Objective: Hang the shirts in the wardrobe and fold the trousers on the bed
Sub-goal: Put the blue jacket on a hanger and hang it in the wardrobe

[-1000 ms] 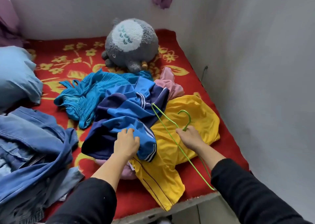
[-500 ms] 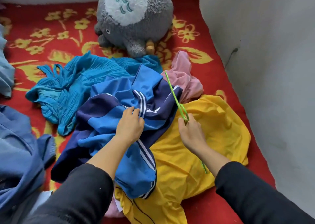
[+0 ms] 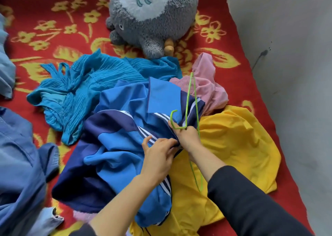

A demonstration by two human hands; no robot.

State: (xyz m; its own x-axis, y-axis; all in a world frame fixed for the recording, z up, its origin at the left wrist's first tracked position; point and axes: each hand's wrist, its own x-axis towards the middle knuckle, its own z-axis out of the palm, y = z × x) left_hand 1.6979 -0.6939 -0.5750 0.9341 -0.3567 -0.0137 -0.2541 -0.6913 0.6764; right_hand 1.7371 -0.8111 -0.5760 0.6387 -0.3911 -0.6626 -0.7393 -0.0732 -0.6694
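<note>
A blue and navy striped sports shirt (image 3: pixel 115 142) lies crumpled in the middle of the bed. My left hand (image 3: pixel 159 157) pinches its fabric near the white stripes. Right beside it, my right hand (image 3: pixel 188 137) grips a thin green wire hanger (image 3: pixel 190 99) at the base of its hook, the hanger standing tilted over the shirt. A yellow shirt (image 3: pixel 237 146) lies under my right forearm. A pleated turquoise garment (image 3: pixel 86 84) is spread to the left and a pink garment (image 3: pixel 208 84) lies behind the hanger.
A grey plush toy (image 3: pixel 152 14) sits at the far side on the red floral blanket (image 3: pixel 45 34). Denim clothes (image 3: pixel 19 156) are heaped at the left. A grey wall (image 3: pixel 287 56) runs close along the right side of the bed.
The view has closed in on the pile. My right hand turned the hanger so its hook points left over the striped shirt. My left hand slid right to meet it and pinched the fabric.
</note>
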